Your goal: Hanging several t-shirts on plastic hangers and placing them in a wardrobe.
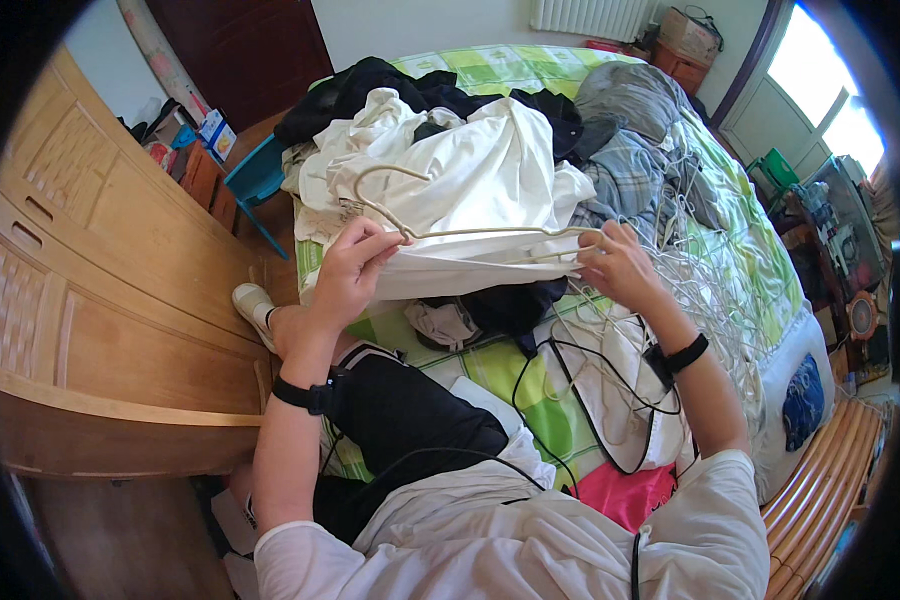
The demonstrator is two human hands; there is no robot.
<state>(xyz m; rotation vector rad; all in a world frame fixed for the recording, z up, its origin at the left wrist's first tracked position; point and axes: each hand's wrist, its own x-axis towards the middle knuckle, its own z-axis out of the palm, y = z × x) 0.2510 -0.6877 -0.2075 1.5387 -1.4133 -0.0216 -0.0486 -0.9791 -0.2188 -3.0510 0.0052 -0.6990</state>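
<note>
A cream wire clothes hanger point(487, 232) is stretched between my hands, its hook curving up at the left. My left hand point(362, 262) pinches it at the base of the hook. At its other end, my right hand point(615, 262) grips the wire together with the edge of a white garment point(450, 277). The cloth hangs along the hanger's wire. Beyond lies a heap of white clothes point(487, 165), with black clothes point(379, 82) behind it. Several loose wire hangers point(705, 292) are piled on the bed to the right of my right hand.
The bed point(510, 64) has a green checked sheet. Grey clothes point(630, 97) lie at its back right. A wooden wardrobe point(127, 247) stands left, near a blue chair point(259, 176). Black cords point(521, 405) cross my lap and the bed. A bamboo rack point(825, 487) is at lower right.
</note>
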